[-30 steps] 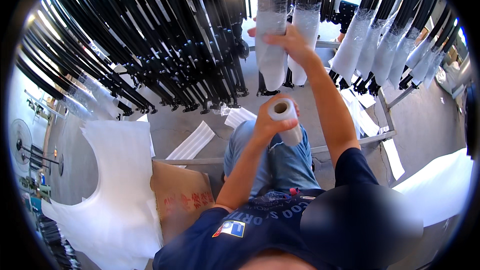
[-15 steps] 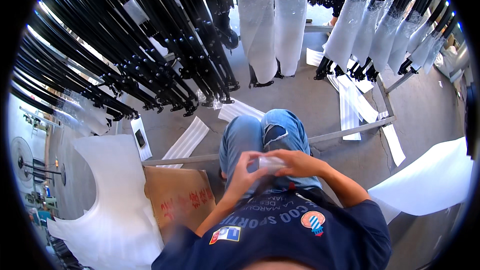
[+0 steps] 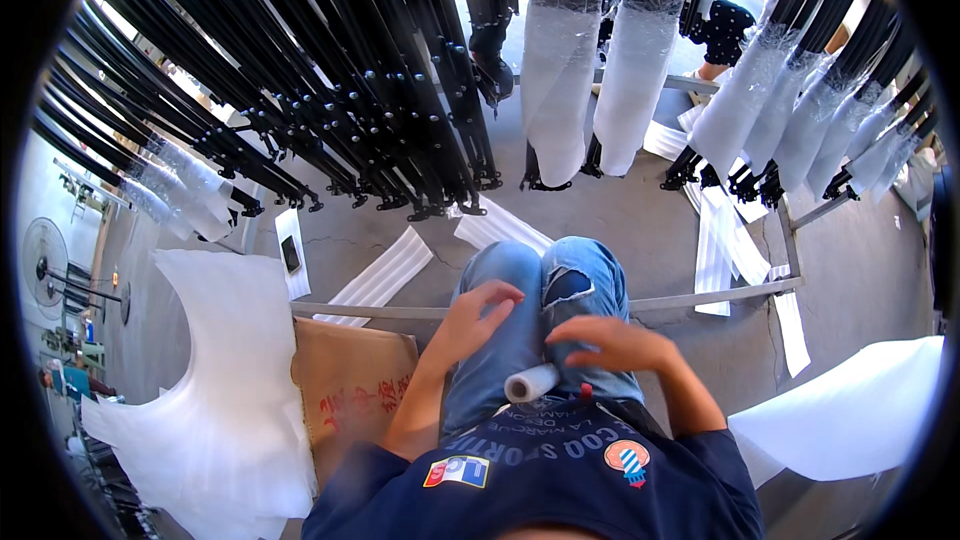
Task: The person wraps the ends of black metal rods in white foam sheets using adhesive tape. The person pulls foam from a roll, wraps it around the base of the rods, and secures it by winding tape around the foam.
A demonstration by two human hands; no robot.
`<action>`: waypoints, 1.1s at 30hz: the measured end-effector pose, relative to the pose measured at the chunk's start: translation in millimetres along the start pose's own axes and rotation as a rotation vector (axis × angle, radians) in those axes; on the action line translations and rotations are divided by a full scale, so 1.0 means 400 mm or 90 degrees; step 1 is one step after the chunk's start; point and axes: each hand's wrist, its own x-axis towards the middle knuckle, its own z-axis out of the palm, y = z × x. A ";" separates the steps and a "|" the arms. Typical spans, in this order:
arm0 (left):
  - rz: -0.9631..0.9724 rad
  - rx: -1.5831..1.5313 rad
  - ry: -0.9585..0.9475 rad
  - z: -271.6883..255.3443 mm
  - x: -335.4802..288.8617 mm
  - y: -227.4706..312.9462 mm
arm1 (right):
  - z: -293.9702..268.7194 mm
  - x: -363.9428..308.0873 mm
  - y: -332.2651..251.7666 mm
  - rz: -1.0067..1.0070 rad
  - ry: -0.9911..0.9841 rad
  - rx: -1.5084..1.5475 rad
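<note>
Holding left hand (image 3: 468, 325) and right hand (image 3: 615, 343) empty, spread over the denim lap (image 3: 520, 342). Bearing a plastic-film roll (image 3: 534, 382) at its near edge.

A workshop, apparently a factory packing area, is shown by what is gathered around a brown cardboard box (image 3: 352, 380). Beyond the box, long black metal tubes (image 3: 330, 115) are hung in dense rows — some, farther to its right, are sheathed at their lower ends in white foam wrapping (image 3: 560, 90) under clear film. Foam sheets (image 3: 225, 360) are piled just left of the box, and foam strips (image 3: 375, 275) are strewn beyond it on a cracked concrete floor (image 3: 655, 235). Far to its left, a large fan (image 3: 45, 250) is placed.
</note>
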 end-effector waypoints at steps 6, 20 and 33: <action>0.231 0.055 0.098 -0.007 0.124 0.100 | -0.219 0.027 -0.064 -0.112 0.490 -0.173; 0.352 -0.158 0.092 -0.089 0.540 0.475 | -0.452 0.180 -0.082 -0.187 1.070 -0.144; 0.409 -0.231 -0.009 0.040 0.637 0.563 | -0.536 0.131 -0.018 -0.432 1.024 0.340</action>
